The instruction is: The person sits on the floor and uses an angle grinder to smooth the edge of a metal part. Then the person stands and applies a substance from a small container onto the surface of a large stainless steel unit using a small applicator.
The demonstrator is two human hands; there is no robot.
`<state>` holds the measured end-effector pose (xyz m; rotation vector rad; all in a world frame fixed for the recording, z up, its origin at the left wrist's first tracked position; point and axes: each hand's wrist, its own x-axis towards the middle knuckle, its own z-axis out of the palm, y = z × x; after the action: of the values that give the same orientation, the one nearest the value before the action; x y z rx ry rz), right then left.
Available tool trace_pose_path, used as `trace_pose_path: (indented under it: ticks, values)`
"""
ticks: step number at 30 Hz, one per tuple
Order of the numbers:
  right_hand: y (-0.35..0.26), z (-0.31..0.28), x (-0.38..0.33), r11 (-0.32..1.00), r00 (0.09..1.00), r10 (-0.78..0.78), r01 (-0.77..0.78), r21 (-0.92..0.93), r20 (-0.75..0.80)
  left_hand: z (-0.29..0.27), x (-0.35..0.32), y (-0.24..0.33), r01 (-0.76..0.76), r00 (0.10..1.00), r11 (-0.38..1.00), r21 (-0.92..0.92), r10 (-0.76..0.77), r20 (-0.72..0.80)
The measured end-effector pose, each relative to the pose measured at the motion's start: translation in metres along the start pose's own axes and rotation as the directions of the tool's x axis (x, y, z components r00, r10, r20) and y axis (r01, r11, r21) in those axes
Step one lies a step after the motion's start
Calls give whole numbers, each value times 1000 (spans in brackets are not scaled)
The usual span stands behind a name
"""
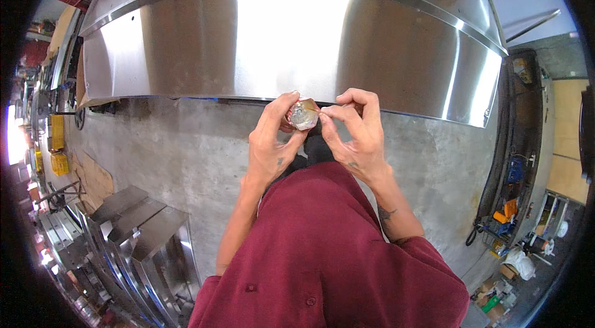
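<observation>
A person in a dark red shirt [322, 253] stands on a grey concrete floor [186, 148] and looks down at both hands. The hands are held up close together in front of the body.

Between the hands is a small, shiny, crinkly lump [304, 115]. It looks like a bit of clear wrap or tape with a reddish edge, but it is too small to tell just what it is.

The left hand [269, 142] holds the lump from the left side. Its thumb and fingers are curled around it and grip it. The right hand [356, 133] is just beside it. Its fingertips [326, 115] pinch the right edge of the lump, and the other fingers are bent above. So both hands are touching the same small thing.

Behind the hands lies a very big, shiny metal piece [291, 37]. It is long and smooth like a hood, and bright light shines off its middle. Its lower edge runs right behind the lump.

At the lower left, some bent shiny metal sheets [139, 229] stand on the floor, well apart from the hands. Far off on the left are yellow boxes [58, 142]. On the right side there are tools and an orange thing [505, 210] near a dark rack.
</observation>
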<state>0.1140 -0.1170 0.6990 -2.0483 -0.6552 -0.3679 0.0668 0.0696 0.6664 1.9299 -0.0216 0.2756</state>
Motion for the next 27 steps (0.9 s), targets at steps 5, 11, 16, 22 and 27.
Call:
trace_pose_path:
  ticks: [5,11,16,22,27]
  values:
    - [6,-29,-23,1000,1000,19,-19,-10,-16,35,-9,21,-35,998,999,2,35,53]
    - [45,-107,-45,999,965,35,-42,-21,-259,111,5,45,-54,989,998,39,48,139]
    - [146,-218,-56,979,850,144,-196,-50,-507,215,38,79,34,976,999,35,-41,216]
    - [330,-355,-19,932,572,93,-339,-132,-815,321,82,144,330,925,934,-138,-291,245]
    - [436,-411,29,881,460,10,-424,-209,-888,345,111,172,319,931,942,-107,-291,220]
